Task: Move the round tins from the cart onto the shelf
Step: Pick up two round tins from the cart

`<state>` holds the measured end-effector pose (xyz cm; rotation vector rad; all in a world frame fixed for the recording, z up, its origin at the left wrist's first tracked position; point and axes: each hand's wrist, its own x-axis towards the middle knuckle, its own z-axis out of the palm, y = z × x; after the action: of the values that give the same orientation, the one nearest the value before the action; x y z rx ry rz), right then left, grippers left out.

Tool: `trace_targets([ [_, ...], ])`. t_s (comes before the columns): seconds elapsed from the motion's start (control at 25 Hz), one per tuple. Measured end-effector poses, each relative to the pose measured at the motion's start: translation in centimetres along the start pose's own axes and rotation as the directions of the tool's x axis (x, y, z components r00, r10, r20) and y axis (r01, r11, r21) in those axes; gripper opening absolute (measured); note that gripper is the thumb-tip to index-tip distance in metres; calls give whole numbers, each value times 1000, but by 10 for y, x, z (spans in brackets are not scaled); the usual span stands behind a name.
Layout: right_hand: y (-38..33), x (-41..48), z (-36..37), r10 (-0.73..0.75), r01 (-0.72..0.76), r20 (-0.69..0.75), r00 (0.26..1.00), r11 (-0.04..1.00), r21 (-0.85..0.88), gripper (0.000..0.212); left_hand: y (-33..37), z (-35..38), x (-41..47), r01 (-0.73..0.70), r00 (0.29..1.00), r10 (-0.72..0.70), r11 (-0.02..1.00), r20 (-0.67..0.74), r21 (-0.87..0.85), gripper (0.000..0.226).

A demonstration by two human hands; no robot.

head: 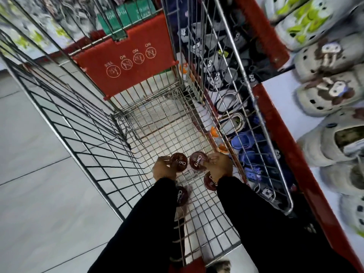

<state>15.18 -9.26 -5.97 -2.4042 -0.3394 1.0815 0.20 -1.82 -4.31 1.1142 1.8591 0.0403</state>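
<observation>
Black sleeves [149,223] reach down into the wire-mesh cart [110,174]. Two flat round maroon tins lie loose on the grid floor, one by the left wrist [182,196], one under the right wrist [209,183]. The left hand [164,170] pinches a glossy "Cherry" tin [178,162]; the right hand [218,166] pinches another [198,160]. Beyond stands a red plastic seat flap [128,62]. Rubbery clogs [325,93] fill the red-edged shelf [279,123] on the right.
</observation>
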Motion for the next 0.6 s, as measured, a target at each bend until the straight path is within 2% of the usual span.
trace_targets([
  [0.12,-7,-16,-13,4,-2,-19,1000,996,91,36,8,-20,-23,14,998,-19,996,-52,-84,30],
  [0.32,-30,-62,-52,-37,39,-13,999,963,268,37,21,-55,-75,-113,986,86,973,-140,-200,28],
  [0.44,-43,-102,-90,-72,81,-38,997,929,361,35,31,-81,-120,-159,983,120,933,-138,-323,28],
  [0.52,-49,-128,-116,-123,153,-101,987,908,389,33,37,-97,-148,-208,976,162,898,-148,-388,30],
  [0.6,-56,-158,-145,-186,237,-154,970,854,464,30,45,-111,-179,-303,951,254,875,-175,-377,33],
])
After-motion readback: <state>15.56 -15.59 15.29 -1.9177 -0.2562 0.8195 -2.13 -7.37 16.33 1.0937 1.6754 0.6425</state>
